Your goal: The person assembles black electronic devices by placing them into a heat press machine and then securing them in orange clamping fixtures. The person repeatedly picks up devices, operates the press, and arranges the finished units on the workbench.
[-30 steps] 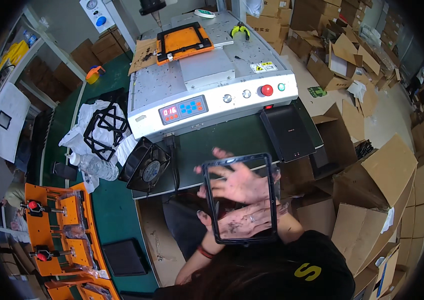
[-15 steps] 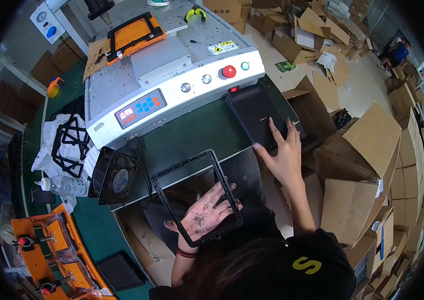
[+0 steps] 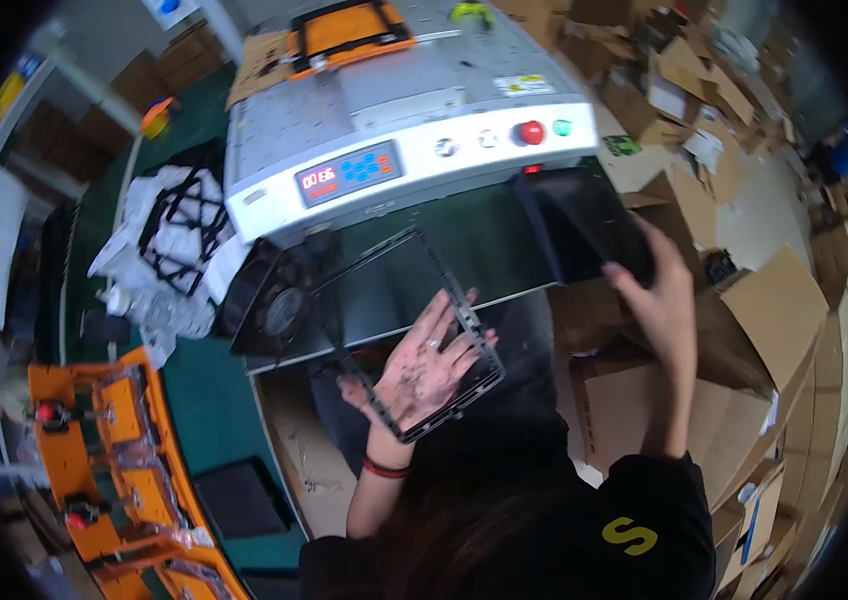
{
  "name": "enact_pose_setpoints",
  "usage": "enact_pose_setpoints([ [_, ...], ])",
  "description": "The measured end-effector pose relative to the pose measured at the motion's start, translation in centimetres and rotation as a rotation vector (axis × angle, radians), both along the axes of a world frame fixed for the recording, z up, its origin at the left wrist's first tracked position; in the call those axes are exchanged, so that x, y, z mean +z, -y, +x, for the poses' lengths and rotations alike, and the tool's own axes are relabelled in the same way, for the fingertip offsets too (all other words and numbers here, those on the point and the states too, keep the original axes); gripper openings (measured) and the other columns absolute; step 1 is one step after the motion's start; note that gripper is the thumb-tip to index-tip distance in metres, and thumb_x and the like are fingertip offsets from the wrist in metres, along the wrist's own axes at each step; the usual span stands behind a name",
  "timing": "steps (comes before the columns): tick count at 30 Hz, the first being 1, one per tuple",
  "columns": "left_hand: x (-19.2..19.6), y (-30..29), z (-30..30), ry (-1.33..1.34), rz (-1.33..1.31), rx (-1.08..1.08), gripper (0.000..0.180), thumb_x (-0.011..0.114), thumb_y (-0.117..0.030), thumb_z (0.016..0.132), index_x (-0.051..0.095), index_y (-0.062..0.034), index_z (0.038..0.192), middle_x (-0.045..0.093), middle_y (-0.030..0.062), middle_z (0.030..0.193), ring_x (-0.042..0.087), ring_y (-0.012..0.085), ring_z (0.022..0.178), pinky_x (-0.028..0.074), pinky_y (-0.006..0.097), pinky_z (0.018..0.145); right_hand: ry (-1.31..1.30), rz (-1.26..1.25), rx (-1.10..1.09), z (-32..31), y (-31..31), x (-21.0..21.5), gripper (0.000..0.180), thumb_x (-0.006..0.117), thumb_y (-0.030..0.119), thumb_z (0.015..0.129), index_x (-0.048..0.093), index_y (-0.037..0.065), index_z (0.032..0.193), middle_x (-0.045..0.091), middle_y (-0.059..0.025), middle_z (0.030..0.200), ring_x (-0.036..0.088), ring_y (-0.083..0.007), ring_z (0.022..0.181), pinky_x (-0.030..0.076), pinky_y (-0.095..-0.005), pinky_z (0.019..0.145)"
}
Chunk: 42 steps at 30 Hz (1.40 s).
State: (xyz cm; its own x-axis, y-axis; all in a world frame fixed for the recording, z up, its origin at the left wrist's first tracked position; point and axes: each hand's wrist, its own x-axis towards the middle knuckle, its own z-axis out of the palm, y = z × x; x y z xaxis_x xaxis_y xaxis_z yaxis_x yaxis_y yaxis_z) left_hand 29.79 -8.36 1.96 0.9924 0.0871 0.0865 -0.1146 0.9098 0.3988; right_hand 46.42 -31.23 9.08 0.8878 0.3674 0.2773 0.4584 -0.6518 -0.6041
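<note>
My left hand (image 3: pixel 422 362) lies palm up, smudged with dark specks, under a thin black rectangular frame (image 3: pixel 387 258) that it carries over the green table edge. My right hand (image 3: pixel 659 288) reaches to the right and grips the near corner of a flat black panel (image 3: pixel 576 218) lying on the table below the machine's red button. A grey and white machine (image 3: pixel 384 120) with a blue keypad and a red readout stands just beyond both hands.
A black fan (image 3: pixel 272 306) sits left of the frame. More black frames (image 3: pixel 182 218) lie on white wrapping at the left. Orange fixtures (image 3: pixel 109 450) stand at the lower left, one more (image 3: pixel 349 28) on the machine top. Cardboard boxes (image 3: pixel 744 330) crowd the right side.
The view has swung closer to the machine. My right hand left the frame, reached right and took hold of the black panel. My left hand keeps the frame and has moved it toward the machine.
</note>
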Motion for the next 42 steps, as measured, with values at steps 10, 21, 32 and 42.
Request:
enact_pose_setpoints([
  [10, -1.9, 0.1, -2.5, -0.262, -0.048, 0.173, 0.129, 0.065, -0.076, 0.058, 0.007, -0.0019, 0.147, 0.019, 0.0175, 0.15, 0.028, 0.035, 0.135, 0.023, 0.045, 0.113, 0.006, 0.376, 0.597, -9.2, -8.0, 0.3, 0.072, 0.072, 0.044, 0.059, 0.062, 0.001, 0.115, 0.045, -0.0284, 0.129, 0.046, -0.0411, 0.119, 0.033, -0.0515, 0.103],
  [21, -6.1, 0.3, -2.7, -0.045, 0.047, 0.184, 0.115, 0.064, -0.07, 0.063, 0.019, -0.0026, 0.145, 0.032, 0.017, 0.142, 0.039, 0.0301, 0.128, 0.034, 0.044, 0.107, 0.241, 0.26, 0.46, -11.9, -11.5, -1.9, 0.069, 0.072, 0.037, 0.057, 0.062, 0.002, 0.115, 0.043, -0.0303, 0.132, 0.048, -0.0433, 0.113, 0.032, -0.0536, 0.101],
  [32, -5.6, 0.3, -2.2, -0.019, 0.093, 0.226, 0.102, 0.062, -0.064, 0.067, 0.029, -0.003, 0.142, 0.044, 0.0156, 0.134, 0.047, 0.0256, 0.122, 0.042, 0.042, 0.102, 0.214, 0.256, 0.471, -12.3, -11.8, -2.5, 0.073, 0.075, 0.036, 0.056, 0.06, 0.005, 0.119, 0.039, -0.0308, 0.133, 0.045, -0.0457, 0.115, 0.03, -0.0586, 0.1],
  [42, -4.9, 1.1, -2.1, -0.019, 0.056, 0.348, 0.093, 0.056, -0.066, 0.073, 0.035, -0.0056, 0.14, 0.038, 0.0176, 0.14, 0.038, 0.0301, 0.13, 0.03, 0.046, 0.109, 0.194, 0.161, 0.47, -12.9, -12.2, -2.3, 0.07, 0.075, 0.037, 0.059, 0.06, 0.011, 0.122, 0.034, -0.0297, 0.136, 0.038, -0.0471, 0.119, 0.025, -0.0621, 0.102],
])
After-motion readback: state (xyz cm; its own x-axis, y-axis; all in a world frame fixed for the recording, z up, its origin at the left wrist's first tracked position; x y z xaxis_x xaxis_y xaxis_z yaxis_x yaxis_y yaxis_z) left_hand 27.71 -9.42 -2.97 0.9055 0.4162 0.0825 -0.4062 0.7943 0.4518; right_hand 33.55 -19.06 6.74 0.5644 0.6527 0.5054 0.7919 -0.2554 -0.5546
